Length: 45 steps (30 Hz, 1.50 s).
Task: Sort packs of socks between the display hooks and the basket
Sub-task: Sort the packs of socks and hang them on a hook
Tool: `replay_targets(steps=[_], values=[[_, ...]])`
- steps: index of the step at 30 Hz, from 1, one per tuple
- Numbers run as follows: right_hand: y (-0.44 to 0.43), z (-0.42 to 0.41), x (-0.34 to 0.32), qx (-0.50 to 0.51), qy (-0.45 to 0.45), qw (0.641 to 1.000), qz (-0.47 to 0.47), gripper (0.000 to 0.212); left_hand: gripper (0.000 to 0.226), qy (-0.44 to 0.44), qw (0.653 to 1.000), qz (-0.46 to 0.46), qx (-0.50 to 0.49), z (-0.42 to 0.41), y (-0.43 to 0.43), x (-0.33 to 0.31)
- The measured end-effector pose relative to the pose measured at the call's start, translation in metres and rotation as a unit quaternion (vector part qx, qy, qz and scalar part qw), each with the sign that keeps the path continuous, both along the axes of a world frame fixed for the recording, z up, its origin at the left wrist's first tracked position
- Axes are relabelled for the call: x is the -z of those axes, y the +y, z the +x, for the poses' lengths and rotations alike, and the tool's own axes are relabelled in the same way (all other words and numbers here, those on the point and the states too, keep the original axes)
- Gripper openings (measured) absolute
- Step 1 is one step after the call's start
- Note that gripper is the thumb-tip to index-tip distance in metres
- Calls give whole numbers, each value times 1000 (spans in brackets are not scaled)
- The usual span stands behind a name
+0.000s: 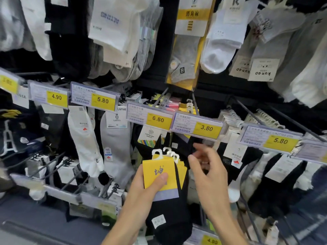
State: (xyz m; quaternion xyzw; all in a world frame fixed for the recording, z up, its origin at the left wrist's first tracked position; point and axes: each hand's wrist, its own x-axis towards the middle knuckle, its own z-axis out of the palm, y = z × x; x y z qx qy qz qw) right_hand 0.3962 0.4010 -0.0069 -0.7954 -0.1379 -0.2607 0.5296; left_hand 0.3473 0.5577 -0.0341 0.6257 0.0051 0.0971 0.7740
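1. Below the 3.80 tag, at mid-rack, the left hand holds a stack of packs: black socks under yellow cards, with white hangers fanned at the top.
2. Left grip: the thumb presses across the front card and the fingers curl behind the stack. The socks hang down past the wrist.
3. Right hand: just beside the stack's right edge, level with the hangers. Its fingers are half bent, spread and blurred, with thumb and forefinger apart. Nothing shows in its grasp. Whether a fingertip touches the hangers cannot be told.
4. Hook behind the 3.80 tag: carries more yellow cards toward the rack's back, well apart from the held stack.
5. Left neighbour: 6.80 tag, with a striped card hanging beneath it.
6. Toward the rack's left edge: a white sock and a grey sock hang under a 5.80 tag.
7. Top edge: white, grey and black socks hang in a row.
8. Bottom edge: 4.90 tag, below the right forearm.
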Motion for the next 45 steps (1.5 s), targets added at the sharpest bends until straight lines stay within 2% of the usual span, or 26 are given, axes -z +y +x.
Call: replay_targets(steps=[3,5,8,11,15,18,22,26,30,33,38,42,45], values=[[11,-37,10,-37,40,996,-67,56,29,-18,999,26,-14,-2,-3,2],[11,-41,14,-44,60,994,-77,66,32,-26,999,39,-10,-3,-4,4],[3,-36,12,-80,81,993,-30,55,39,-23,999,14,20,-3,-3,6],[-7,-29,12,-133,116,982,66,52,44,-21,998,-7,52,0,2,10],[-17,-30,12,-134,135,969,159,45,36,-42,997,-10,57,1,4,12],[-19,-33,15,-133,140,961,199,48,21,-60,998,-4,5,0,-1,11],[-15,-37,18,-147,156,966,144,39,13,-76,995,17,-55,0,-4,11],[-10,-40,23,-184,169,960,129,33,22,-98,991,25,-83,-1,-1,5],[-9,-41,24,-192,157,959,138,32,23,-102,991,19,-83,-2,1,3],[-13,-39,23,-195,165,952,166,29,14,-102,988,2,-114,-1,6,0],[-33,-10,12,-125,149,954,230,29,13,-95,981,-6,-167,-1,12,-5],[-38,37,-3,-63,115,980,151,36,15,-71,982,-2,-176,-2,10,-5],[-32,66,-13,-71,93,988,97,41,10,-50,980,20,-193,0,9,-3]])
